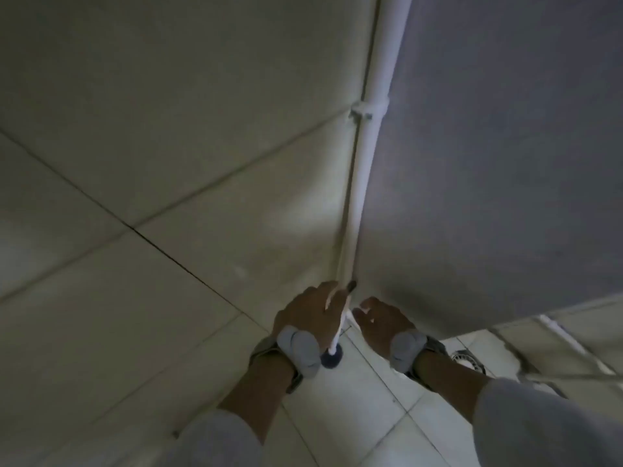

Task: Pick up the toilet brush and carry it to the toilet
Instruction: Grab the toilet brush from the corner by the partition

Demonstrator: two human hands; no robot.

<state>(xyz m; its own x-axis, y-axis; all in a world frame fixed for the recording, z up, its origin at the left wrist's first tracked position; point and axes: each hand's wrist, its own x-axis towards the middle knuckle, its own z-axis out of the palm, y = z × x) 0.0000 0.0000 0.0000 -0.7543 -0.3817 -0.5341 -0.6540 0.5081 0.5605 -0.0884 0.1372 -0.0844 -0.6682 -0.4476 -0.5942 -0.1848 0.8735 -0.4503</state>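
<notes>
The toilet brush (pixel 337 335) has a thin white handle and a dark blue round head that hangs low, just above the floor tiles. My left hand (pixel 310 315) is closed around the upper part of the handle, right in the corner of the room. My right hand (pixel 381 323) hovers just to the right of the handle with its fingers loosely apart and holds nothing that I can see. Both wrists carry grey strapped bands. No toilet is in view.
A white pipe (pixel 371 136) runs down the corner between the tiled wall (pixel 168 129) on the left and a grey partition (pixel 488 163) on the right. Pale floor tiles (pixel 364 416) lie below. A metal floor drain (pixel 468 360) sits under the partition's edge.
</notes>
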